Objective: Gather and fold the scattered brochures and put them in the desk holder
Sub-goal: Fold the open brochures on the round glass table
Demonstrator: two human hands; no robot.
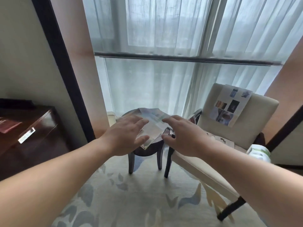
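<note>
Unfolded brochures (154, 123) lie spread on a small round dark side table (144, 152) in front of the window. My left hand (126, 135) hovers over their left part with fingers spread and relaxed. My right hand (182, 135) reaches over their right edge, fingers straight, holding nothing. Whether either hand touches the paper I cannot tell. Another brochure (231, 106) with several photos hangs over the back of a cream armchair (211, 126). More paper (223, 140) lies on the chair seat. No desk holder is visible.
A dark wooden desk (29, 136) stands at the left, with a red booklet (8, 125) and a small white card (26, 135) on it. Sheer curtains (164, 79) cover the window behind the table. A white and green object (259, 152) sits by the chair's right side. Patterned carpet (139, 202) lies below.
</note>
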